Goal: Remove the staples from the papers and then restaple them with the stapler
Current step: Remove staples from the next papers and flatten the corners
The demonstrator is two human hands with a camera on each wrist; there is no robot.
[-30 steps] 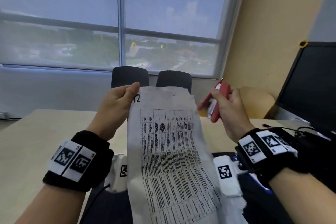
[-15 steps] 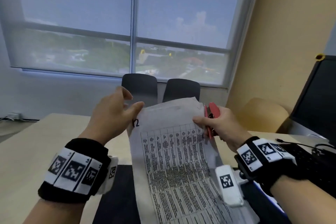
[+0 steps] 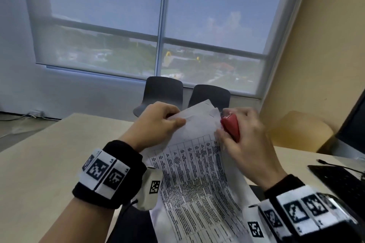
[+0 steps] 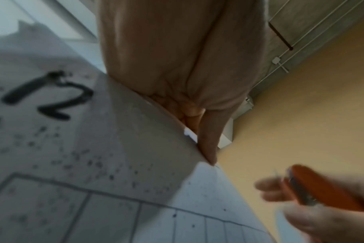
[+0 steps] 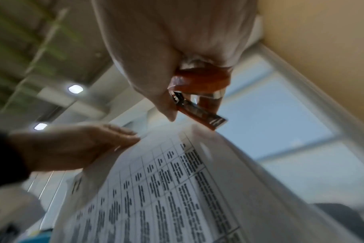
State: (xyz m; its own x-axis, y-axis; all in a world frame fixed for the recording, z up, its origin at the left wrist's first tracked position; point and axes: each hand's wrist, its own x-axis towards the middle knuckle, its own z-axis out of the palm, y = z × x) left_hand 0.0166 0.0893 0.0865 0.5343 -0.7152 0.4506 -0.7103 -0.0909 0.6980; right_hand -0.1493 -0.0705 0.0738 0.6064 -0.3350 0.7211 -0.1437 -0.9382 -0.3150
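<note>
A set of printed papers (image 3: 193,173) with a table and a handwritten "12" (image 4: 50,97) is held up over the desk. My left hand (image 3: 173,119) pinches their top edge near the left corner, thumb in front. My right hand (image 3: 237,124) grips a red stapler (image 3: 231,127) against the papers' top right edge. In the right wrist view the stapler (image 5: 197,92) hangs partly open just above the papers (image 5: 177,189), and I cannot tell whether a sheet lies inside it. No staple shows.
A pale desk (image 3: 39,163) carries a dark mat (image 3: 134,223) under the papers. Two dark chairs (image 3: 164,92) stand behind it by the window. A keyboard (image 3: 339,181) and a monitor (image 3: 355,124) sit at the right, with a tan chair (image 3: 300,130) beyond.
My right hand brought the stapler from beside the papers in to their top right edge. The left hand loosened, then took a new pinch on the top edge. The view tilted upward.
</note>
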